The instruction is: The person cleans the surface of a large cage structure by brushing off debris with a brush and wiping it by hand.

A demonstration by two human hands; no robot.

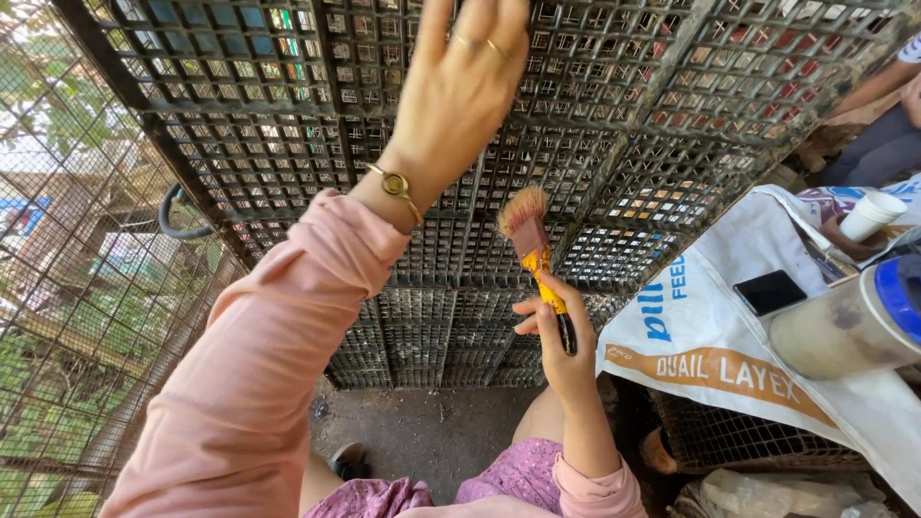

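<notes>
Your left hand point(460, 86) is spread flat against the wire cage point(614, 192), gripping nothing. Your right hand point(556, 345) is clenched around the paintbrush point(533, 251), bristles just off the cage's lower mesh, bare floor point(422, 432) below it.

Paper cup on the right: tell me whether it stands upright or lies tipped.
Upright: the paper cup stands with its open rim up.

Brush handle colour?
Yellow with a black end on the brush, held in the right hand; head view.
</notes>
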